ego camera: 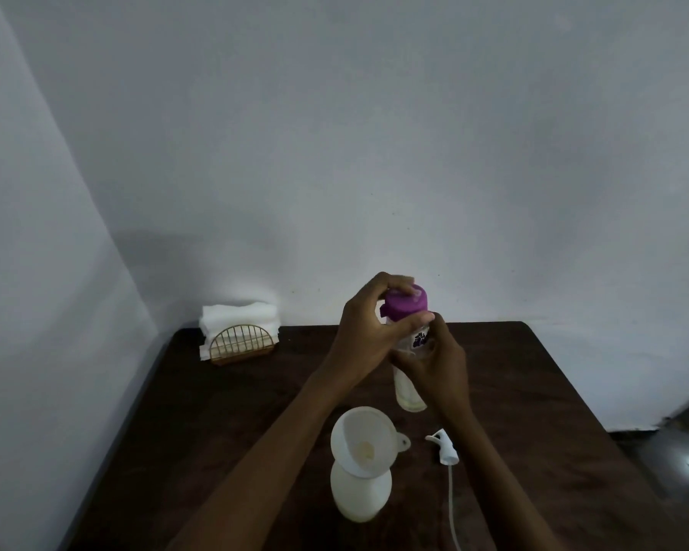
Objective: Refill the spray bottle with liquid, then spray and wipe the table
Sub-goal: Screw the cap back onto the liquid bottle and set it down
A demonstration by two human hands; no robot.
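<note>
Refill stage, cap work.
Left fingers (395,286) curled round cap (407,303), right fingers (440,328) round bottle (409,396); funnel (364,433) in sprayer (361,497), head (446,448) off; spray, wipe pending.

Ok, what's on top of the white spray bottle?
A white funnel sits in the neck of the spray bottle, tilted. The funnel hides the bottle's mouth, so the liquid level inside cannot be seen.
</note>
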